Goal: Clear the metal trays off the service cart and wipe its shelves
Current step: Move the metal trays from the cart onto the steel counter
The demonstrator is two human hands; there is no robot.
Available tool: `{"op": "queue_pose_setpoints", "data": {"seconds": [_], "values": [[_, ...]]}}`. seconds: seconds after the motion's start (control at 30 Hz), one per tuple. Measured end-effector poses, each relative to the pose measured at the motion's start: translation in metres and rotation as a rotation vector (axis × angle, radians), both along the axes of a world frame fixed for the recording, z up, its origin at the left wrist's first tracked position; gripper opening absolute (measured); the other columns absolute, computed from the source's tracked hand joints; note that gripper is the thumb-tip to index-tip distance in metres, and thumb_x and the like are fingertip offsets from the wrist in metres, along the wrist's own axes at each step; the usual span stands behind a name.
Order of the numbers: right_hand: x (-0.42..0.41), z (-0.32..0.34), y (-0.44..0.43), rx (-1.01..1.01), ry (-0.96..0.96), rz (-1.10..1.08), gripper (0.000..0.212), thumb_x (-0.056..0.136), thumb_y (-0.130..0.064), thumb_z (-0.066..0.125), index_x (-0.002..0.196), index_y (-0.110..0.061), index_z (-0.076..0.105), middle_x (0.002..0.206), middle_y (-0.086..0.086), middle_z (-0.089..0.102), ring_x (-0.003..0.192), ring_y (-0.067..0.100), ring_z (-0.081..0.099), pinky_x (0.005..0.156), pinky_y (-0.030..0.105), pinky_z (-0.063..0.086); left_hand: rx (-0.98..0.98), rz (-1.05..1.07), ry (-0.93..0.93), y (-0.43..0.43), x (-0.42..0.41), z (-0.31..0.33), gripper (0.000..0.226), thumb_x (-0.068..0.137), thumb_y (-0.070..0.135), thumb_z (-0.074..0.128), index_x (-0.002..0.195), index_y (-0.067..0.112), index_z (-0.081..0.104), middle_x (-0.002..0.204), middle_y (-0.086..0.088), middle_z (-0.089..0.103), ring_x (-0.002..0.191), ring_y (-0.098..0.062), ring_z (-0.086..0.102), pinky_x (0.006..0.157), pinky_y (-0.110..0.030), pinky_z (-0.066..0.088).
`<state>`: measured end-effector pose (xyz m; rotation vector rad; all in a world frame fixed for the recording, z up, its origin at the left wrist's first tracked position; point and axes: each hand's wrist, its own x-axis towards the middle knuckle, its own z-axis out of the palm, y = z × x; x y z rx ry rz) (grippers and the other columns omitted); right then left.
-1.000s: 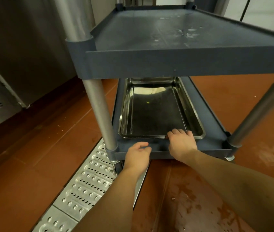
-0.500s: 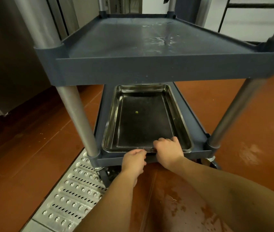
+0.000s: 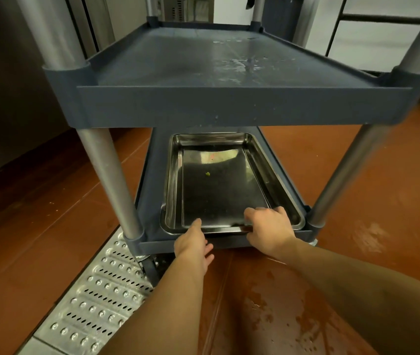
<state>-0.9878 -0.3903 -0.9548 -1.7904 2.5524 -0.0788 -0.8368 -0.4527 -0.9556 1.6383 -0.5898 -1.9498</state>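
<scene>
Red-brown floor tiles (image 3: 306, 155) with wet patches run under a grey service cart (image 3: 242, 106), and a perforated metal drain grate (image 3: 93, 298) lies just left of our left forearm. On the cart's bottom shelf (image 3: 150, 201) sits a shallow rectangular metal tray (image 3: 216, 190), its polished base dark and mirror-like, with a tiny green speck near the middle and a pale reflection toward the far end; its rolled rim catches the light. Our left hand (image 3: 193, 247) reaches in palm-down, thumb tip touching the tray's near rim while the other fingers (image 3: 207, 252) curl loosely below the shelf edge, not closed on anything. Our right hand (image 3: 270, 229), just to the right, is clamped on the near rim, with knuckles over the top and fingers wrapped onto the tray's inside edge. Beyond and above both hands, the middle shelf (image 3: 203, 60) is bare but streaked with water near its far right. We can read no labels or writing anywhere.
</scene>
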Motion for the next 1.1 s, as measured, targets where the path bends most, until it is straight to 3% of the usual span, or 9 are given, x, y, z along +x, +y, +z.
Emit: {"op": "queue_pose_setpoints", "data": {"seconds": [0.2, 0.33, 0.47, 0.6, 0.7, 0.8, 0.93, 1.0, 1.1], "values": [[-0.002, 0.014, 0.005, 0.013, -0.021, -0.023, 0.027, 0.084, -0.022, 0.061, 0.111, -0.025, 0.056, 0.102, -0.002, 0.063, 0.1, 0.022, 0.059, 0.098, 0.04, 0.035, 0.037, 0.07, 0.081, 0.007, -0.012, 0.0, 0.046, 0.088, 0.036, 0.066, 0.125, 0.011, 0.054, 0.118, -0.012, 0.064, 0.102, -0.023, 0.061, 0.092, -0.043, 0.048], [-0.001, 0.017, 0.01, 0.054, -0.026, -0.035, 0.03, 0.082, -0.022, 0.061, 0.111, -0.026, 0.055, 0.101, -0.003, 0.064, 0.099, 0.023, 0.059, 0.095, 0.039, 0.037, 0.072, 0.085, 0.121, 0.01, -0.015, 0.0, 0.048, 0.087, 0.035, 0.068, 0.124, 0.009, 0.054, 0.118, -0.013, 0.064, 0.105, -0.025, 0.062, 0.091, -0.042, 0.05], [0.0, 0.021, 0.015, 0.074, -0.034, -0.041, 0.031, 0.082, -0.025, 0.062, 0.111, -0.03, 0.054, 0.103, -0.005, 0.064, 0.098, 0.02, 0.059, 0.092, 0.036, 0.038, 0.093, 0.105, 0.089, 0.012, -0.017, -0.003, 0.031, 0.087, 0.021, 0.068, 0.113, 0.007, 0.057, 0.104, -0.012, 0.065, 0.098, -0.024, 0.062, 0.089, -0.039, 0.05], [-0.004, 0.023, 0.019, 0.136, -0.128, 0.0, 0.04, 0.08, -0.041, 0.067, 0.116, -0.034, 0.052, 0.109, -0.008, 0.057, 0.099, 0.015, 0.057, 0.088, 0.032, 0.046, 0.108, 0.16, 0.07, 0.013, -0.017, -0.014, 0.02, 0.084, 0.017, 0.067, 0.093, 0.008, 0.052, 0.083, -0.01, 0.06, 0.075, -0.021, 0.059, 0.059, -0.028, 0.044], [-0.002, 0.03, 0.024, 0.08, -0.13, 0.003, 0.034, 0.079, -0.059, 0.063, 0.093, -0.028, 0.059, 0.092, -0.009, 0.058, 0.083, 0.011, 0.058, 0.072, 0.031, 0.051, 0.105, 0.239, 0.053, 0.014, -0.02, -0.017, 0.024, 0.082, 0.019, 0.068, 0.097, 0.007, 0.054, 0.089, -0.01, 0.062, 0.077, -0.023, 0.061, 0.056, -0.028, 0.041], [0.002, 0.042, 0.024, 0.235, -0.417, -0.161, 0.046, 0.081, -0.065, 0.058, 0.079, -0.021, 0.068, 0.073, -0.004, 0.068, 0.069, 0.01, 0.065, 0.063, 0.027, 0.052, 0.075, 0.265, 0.026, 0.019, -0.028, -0.01, 0.027, 0.081, 0.025, 0.068, 0.096, 0.007, 0.056, 0.09, -0.009, 0.063, 0.075, -0.021, 0.059, 0.067, -0.031, 0.041], [-0.002, 0.053, 0.034, 0.784, -1.097, -0.392, 0.078, 0.074, -0.079, 0.045, 0.114, -0.015, 0.065, 0.104, 0.003, 0.074, 0.088, 0.014, 0.069, 0.077, 0.028, 0.052, 0.049, 0.265, 0.047, 0.019, -0.034, -0.001, 0.029, 0.079, 0.031, 0.069, 0.091, 0.006, 0.061, 0.087, -0.01, 0.068, 0.075, -0.021, 0.061, 0.061, -0.029, 0.04], [-0.009, 0.047, 0.04, 0.685, -1.329, -0.503, 0.089, 0.07, -0.081, 0.044, 0.122, -0.01, 0.059, 0.111, 0.009, 0.072, 0.097, 0.02, 0.069, 0.079, 0.033, 0.054, 0.031, 0.296, 0.065, 0.016, -0.035, 0.002, 0.032, 0.078, 0.033, 0.07, 0.093, 0.006, 0.061, 0.09, -0.011, 0.068, 0.077, -0.021, 0.062, 0.065, -0.03, 0.044], [-0.015, 0.035, 0.035, 0.186, -1.642, -0.83, 0.089, 0.076, -0.074, 0.052, 0.123, 0.002, 0.053, 0.11, 0.021, 0.069, 0.1, 0.03, 0.068, 0.073, 0.039, 0.058, 0.012, 0.332, 0.047, 0.012, -0.037, 0.008, 0.035, 0.079, 0.034, 0.068, 0.098, 0.005, 0.061, 0.093, -0.01, 0.067, 0.08, -0.023, 0.061, 0.066, -0.03, 0.043]]}}
